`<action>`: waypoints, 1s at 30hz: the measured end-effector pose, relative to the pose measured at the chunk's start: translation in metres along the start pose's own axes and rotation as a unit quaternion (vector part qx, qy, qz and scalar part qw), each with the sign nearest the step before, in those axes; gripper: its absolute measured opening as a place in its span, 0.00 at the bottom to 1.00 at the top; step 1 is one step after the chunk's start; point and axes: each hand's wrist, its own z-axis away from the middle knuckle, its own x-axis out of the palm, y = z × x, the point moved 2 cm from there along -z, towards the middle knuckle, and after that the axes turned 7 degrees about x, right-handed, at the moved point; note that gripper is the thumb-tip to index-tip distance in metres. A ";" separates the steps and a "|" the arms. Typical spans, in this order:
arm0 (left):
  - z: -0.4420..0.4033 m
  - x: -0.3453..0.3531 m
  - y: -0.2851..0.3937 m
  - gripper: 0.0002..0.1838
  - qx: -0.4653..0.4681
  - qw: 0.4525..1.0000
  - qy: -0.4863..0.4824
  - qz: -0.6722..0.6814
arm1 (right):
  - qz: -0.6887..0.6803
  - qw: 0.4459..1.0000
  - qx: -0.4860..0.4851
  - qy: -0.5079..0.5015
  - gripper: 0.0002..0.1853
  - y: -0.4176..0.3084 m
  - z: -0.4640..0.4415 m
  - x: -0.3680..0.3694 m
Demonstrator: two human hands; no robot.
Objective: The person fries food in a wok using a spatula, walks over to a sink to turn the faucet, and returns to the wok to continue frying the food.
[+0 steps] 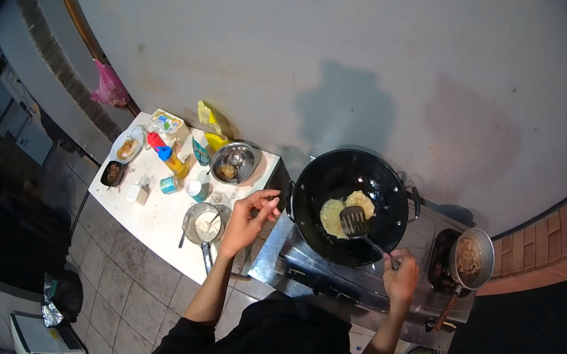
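Observation:
My right hand [401, 273] grips the handle of a black slotted spatula [355, 223]. The spatula's head is over two pale yellow round pieces of food [333, 217] inside a large black wok [319, 178] on the stove. My left hand [253, 218] is raised between the white table and the wok's left handle, fingers partly curled and apart, holding nothing. Left of that hand, a small metal pan [197, 217] with white batter and a spoon stands on the table.
On the white table [115, 186] are a metal bowl [247, 154], a yellow bottle with a blue cap [177, 164], jars and plates of food. A pan of food [474, 280] stands on the right burner. Behind the stove rises a grey wall.

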 end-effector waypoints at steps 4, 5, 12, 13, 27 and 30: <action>0.003 -0.002 0.003 0.14 0.017 0.999 0.023 -0.038 | -0.070 0.995 -0.050 0.044 0.10 -0.006 -0.004 0.002; 0.004 -0.003 0.003 0.14 0.030 0.997 0.022 -0.062 | -0.071 0.995 -0.054 0.042 0.10 -0.008 -0.005 0.002; 0.014 0.000 -0.008 0.13 0.036 0.995 0.053 -0.072 | -0.166 0.981 -0.008 0.098 0.10 -0.005 -0.008 0.005; 0.016 0.000 -0.011 0.12 0.033 0.996 0.053 -0.066 | -0.208 0.972 0.012 0.108 0.11 0.002 -0.009 0.009; 0.092 0.023 0.000 0.10 -0.015 0.991 0.136 0.006 | -0.380 0.920 -0.004 0.099 0.12 0.021 0.007 -0.002; 0.114 0.030 0.000 0.11 -0.015 0.990 0.137 0.005 | -0.397 0.913 -0.018 0.092 0.12 0.031 0.013 0.001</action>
